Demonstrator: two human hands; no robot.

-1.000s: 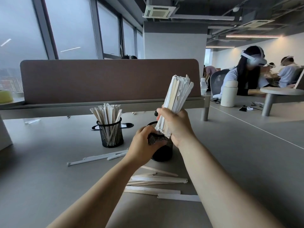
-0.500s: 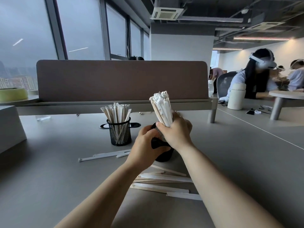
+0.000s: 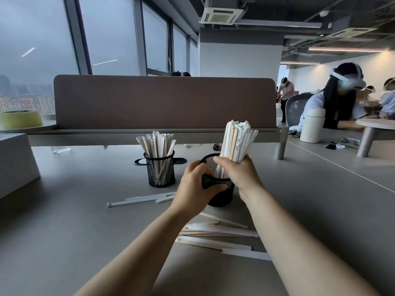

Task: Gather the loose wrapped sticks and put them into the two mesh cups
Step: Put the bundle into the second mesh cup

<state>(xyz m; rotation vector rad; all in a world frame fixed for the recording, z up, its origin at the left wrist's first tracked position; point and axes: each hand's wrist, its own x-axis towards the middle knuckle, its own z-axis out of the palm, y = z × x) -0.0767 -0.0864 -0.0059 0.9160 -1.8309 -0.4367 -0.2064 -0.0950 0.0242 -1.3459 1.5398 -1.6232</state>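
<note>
My right hand (image 3: 237, 174) grips a thick bundle of wrapped sticks (image 3: 236, 141), its lower ends inside the near black mesh cup (image 3: 220, 194). My left hand (image 3: 195, 186) holds that cup by its left wall, thumb over the rim. A second mesh cup (image 3: 161, 173) stands further left and back, filled with upright wrapped sticks (image 3: 157, 145). Several loose wrapped sticks (image 3: 215, 233) lie on the grey table (image 3: 74, 221) between my forearms, and a few more sticks (image 3: 139, 199) lie in front of the left cup.
A brown divider panel (image 3: 164, 101) closes off the back of the table. A grey box (image 3: 15, 163) sits at the left edge, a green tape roll (image 3: 20, 118) beyond it. People sit at another table (image 3: 376, 122) at right, near a white bottle (image 3: 312, 126).
The bundle came down from above the cup and its lower ends now sit inside the near cup, leaning right. My left hand stays on the cup.
</note>
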